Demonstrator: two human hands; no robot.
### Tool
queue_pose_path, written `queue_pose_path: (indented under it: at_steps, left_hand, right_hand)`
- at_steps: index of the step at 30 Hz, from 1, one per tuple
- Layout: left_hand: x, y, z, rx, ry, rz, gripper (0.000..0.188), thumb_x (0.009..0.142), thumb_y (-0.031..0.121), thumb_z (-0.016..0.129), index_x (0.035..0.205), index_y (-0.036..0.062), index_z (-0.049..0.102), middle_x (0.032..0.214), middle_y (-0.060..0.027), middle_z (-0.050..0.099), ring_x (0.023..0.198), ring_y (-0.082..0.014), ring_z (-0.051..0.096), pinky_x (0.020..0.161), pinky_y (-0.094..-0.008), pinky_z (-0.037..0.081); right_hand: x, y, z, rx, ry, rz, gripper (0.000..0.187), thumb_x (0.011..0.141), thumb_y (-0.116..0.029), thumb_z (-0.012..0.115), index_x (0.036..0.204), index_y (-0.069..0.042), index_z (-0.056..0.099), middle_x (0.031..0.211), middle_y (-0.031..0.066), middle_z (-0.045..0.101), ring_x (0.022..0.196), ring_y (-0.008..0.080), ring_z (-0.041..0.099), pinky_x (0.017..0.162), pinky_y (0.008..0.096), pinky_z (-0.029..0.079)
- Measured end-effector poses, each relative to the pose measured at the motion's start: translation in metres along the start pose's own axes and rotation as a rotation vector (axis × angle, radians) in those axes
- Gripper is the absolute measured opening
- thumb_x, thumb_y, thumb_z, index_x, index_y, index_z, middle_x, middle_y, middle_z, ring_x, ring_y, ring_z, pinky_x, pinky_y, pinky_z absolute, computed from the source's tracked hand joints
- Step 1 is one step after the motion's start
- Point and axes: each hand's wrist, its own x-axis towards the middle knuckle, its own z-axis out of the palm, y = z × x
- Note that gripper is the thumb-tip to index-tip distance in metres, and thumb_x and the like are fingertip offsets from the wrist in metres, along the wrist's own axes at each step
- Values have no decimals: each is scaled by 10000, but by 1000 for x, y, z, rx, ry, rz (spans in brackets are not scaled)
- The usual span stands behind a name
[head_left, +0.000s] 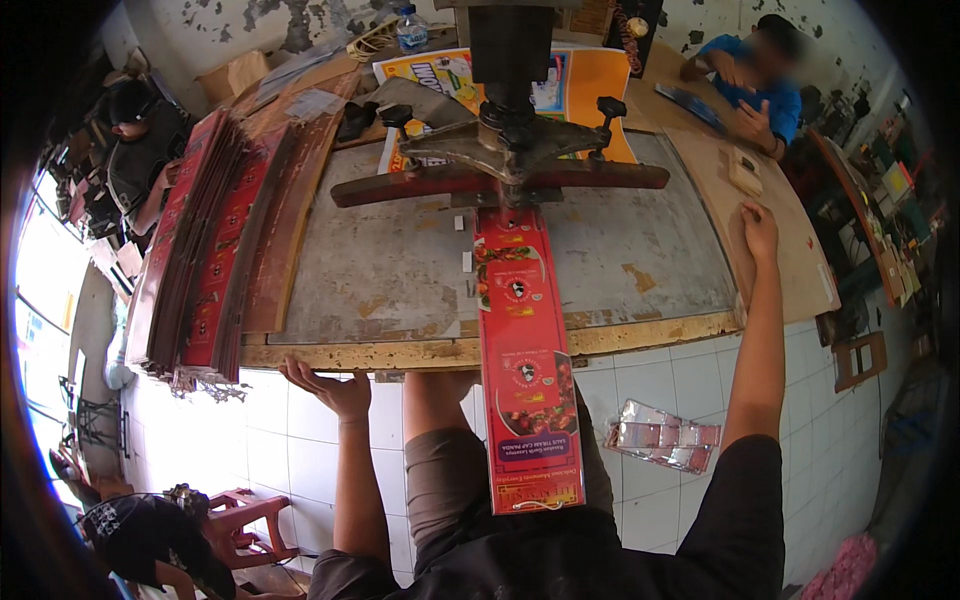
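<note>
The red printed strip [527,340] is laid beneath the metal press head [508,150], its near end hung past the front edge of the surface [380,270]. The hands are held wide apart: the left hand [330,390] is opened against that edge, while the right hand [760,232] is loosely curled near a beige block [745,172]; whether anything is gripped there cannot be told. Behind, a clear plastic bottle [411,32] is seen, its fill level unclear.
</note>
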Motion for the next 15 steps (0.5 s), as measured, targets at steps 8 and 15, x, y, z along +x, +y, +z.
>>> queue_pose_path:
  at_steps: [8,15]
  left_hand:
    - [2,1,1,9,22,7,1121,961,425,783,1741,138,31,1740,-315,210,1617,-605,154,1268,-797,169]
    - [1,2,3,3,27,-3,1131,964,414,783,1755,166,14,1743,-324,208,1613,-623,154,1259,-808,172]
  right_hand:
    - [6,8,3,18,-1,-36,313,1042,-230,706,1293,-56,775,1327,168,747,1263,318,697,1119,405,511]
    - [1,-1,0,16,-8,8,306,1052,-227,707,1313,-82,774,1379,158,722,1297,310,677,1122,407,508]
